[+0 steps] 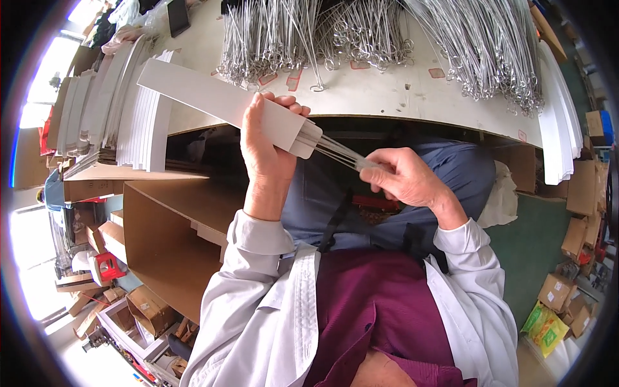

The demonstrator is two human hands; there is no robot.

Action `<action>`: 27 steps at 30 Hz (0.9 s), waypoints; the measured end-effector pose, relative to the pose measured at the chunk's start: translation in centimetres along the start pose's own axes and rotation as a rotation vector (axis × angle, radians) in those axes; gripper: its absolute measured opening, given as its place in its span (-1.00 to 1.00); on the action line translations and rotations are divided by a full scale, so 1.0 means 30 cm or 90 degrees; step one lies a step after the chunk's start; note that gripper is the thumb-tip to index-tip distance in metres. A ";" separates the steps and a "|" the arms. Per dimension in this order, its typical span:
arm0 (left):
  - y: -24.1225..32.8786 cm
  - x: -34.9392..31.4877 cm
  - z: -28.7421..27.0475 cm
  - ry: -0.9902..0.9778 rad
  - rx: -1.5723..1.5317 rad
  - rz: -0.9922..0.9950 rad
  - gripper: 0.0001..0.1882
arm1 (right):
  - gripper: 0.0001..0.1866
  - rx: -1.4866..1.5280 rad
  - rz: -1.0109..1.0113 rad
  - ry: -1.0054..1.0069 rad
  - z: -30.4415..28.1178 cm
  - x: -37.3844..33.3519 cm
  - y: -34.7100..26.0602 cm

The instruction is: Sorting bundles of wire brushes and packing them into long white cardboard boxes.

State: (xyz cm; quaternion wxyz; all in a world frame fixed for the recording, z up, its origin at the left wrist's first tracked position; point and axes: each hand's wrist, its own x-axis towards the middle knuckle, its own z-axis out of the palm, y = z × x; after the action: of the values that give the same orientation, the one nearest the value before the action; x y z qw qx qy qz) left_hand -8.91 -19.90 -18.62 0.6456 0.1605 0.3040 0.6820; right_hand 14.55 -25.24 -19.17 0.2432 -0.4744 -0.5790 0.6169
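A long, narrow white cardboard box (200, 93) slants over the table's front edge, its open end with flaps facing right. My left hand (265, 151) is closed around it near that end. Thin metal skewers (338, 152) stick out of the opening, partly inside the box. Their outer ends are in my right hand (406, 179), closed on them with thumb and fingers; the grip is slightly blurred. Beyond my hands, ring-ended metal skewers lie in a left pile (267, 42), a middle pile (374, 35) and a right pile (490, 55).
Upright white boxes (143, 132) stand in a row at the table's left end, more white boxes (558, 122) at its right. A large open carton (177, 226) sits at my left below the white tabletop (380, 93). Several cartons (558, 290) are on the right floor.
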 end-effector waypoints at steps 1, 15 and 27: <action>-0.009 0.000 0.006 -0.005 0.010 -0.005 -0.73 | -0.61 0.061 0.007 0.017 -0.008 -0.013 0.013; -0.179 -0.198 0.033 -0.206 0.422 -0.220 -0.56 | -0.50 -0.029 -0.193 0.310 0.012 0.065 0.048; -0.009 -0.123 0.093 -0.695 1.253 0.334 -0.29 | -0.60 -0.181 -0.180 0.118 -0.058 0.009 0.013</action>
State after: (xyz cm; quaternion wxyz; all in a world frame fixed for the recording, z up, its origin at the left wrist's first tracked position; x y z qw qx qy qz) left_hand -6.56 -22.95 -16.02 0.1250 0.9257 0.3419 0.1028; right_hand 16.03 -24.25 -19.41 0.3105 -0.4727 -0.6959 0.4426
